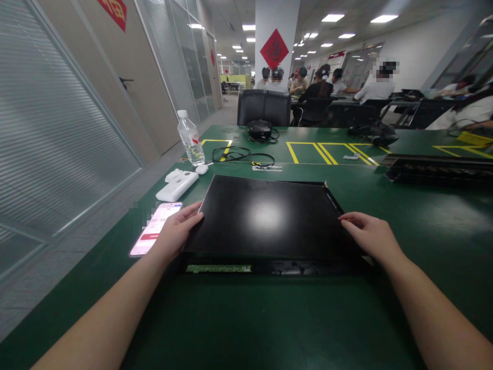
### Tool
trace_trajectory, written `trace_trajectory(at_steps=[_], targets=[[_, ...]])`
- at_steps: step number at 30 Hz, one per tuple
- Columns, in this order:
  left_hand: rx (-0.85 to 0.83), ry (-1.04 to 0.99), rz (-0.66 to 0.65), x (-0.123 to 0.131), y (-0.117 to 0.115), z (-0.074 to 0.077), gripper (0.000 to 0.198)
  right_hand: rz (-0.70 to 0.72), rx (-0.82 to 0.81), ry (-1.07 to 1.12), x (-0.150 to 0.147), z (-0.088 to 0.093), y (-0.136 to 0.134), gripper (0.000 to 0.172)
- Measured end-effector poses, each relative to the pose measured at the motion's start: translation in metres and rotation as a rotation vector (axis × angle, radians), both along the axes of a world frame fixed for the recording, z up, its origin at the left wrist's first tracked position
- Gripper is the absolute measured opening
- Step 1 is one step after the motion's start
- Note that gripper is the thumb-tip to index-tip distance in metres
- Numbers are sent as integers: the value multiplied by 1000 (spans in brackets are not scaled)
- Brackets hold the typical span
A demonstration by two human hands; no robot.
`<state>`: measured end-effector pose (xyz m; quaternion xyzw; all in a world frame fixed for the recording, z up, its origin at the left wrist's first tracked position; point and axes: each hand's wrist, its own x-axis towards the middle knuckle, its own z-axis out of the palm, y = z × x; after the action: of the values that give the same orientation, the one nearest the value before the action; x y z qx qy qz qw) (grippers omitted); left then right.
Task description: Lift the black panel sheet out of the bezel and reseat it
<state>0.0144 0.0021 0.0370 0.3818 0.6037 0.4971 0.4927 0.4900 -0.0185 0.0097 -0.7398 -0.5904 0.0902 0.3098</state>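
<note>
A glossy black display panel (239,221) lies in front of me, slightly askew over a black frame (308,267). A strip of green circuit board (219,268) shows along the frame's near edge. My left hand (179,226) is closed on the panel's left edge, thumb on top and the other fingers partly hidden. At the right edge, my right hand (365,231) pinches with thumb and forefinger; whether it grips the panel alone or the frame too is hard to see. A lit phone (157,226) lies beside and partly behind my left hand.
On the green table (262,324), a water bottle (190,139) and white device (177,186) stand at the left. Black cable (234,152) and a black headset-like object (261,131) lie beyond the panel. Long black parts (439,169) sit at the right. People sit in the background.
</note>
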Motion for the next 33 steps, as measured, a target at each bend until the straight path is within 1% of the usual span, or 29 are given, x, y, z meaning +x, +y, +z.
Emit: trace_trajectory(at_steps=[6,16,21,24,27,29,33], targets=[[40,-1,10,0,0,-1,44,-8,-25,-6,-1,2,0,35],[70,44,21,2,-1,2,46,13,5,-12,-1,0,-1,33],[89,17,0,0,0,-1,54,12,-10,-19,0,0,-1,35],[155,89,-13,-4,1,-6,53,6,-19,-17,0,1,0,34],[210,229,-14,-7,4,-10,44,1,-30,-14,0,1,0,34],[220,292,-23,-8,5,-12,39,0,-38,-17,0,1,0,34],[213,362,-53,-9,5,-14,35,6,-29,-26,0,1,0,33]])
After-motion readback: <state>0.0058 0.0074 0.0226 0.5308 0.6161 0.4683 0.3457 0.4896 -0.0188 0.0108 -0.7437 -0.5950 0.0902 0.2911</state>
